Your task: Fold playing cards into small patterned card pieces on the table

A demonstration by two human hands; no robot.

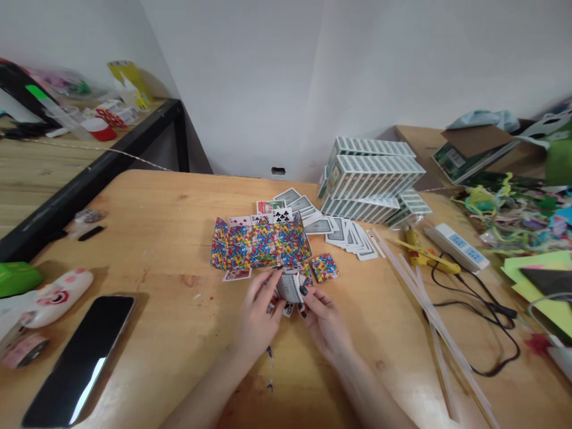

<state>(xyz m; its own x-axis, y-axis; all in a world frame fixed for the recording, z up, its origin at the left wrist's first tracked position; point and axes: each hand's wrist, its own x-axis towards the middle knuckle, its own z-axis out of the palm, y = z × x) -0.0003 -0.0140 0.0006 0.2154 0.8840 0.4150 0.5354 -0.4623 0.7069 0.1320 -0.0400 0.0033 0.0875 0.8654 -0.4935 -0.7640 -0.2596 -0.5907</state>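
Between my two hands is a playing card (290,287) with a grey patterned back, tilted above the table. My left hand (260,301) grips its left side, fingers bent over the top edge. My right hand (322,316), with dark nails, pinches its lower right corner. Just beyond stands a folded structure of cards (263,243) covered in colourful patterned paper, with card faces showing along its back edge. A small patterned square (325,267) lies to its right. Part of a club card (288,309) shows beneath my hands.
Loose cards (351,235) spread behind and right. Striped card boxes (375,176) are stacked at the back. Glue sticks (431,310), a yellow glue gun (420,250), its cable and a power strip (458,245) lie right. A phone (80,360) lies left.
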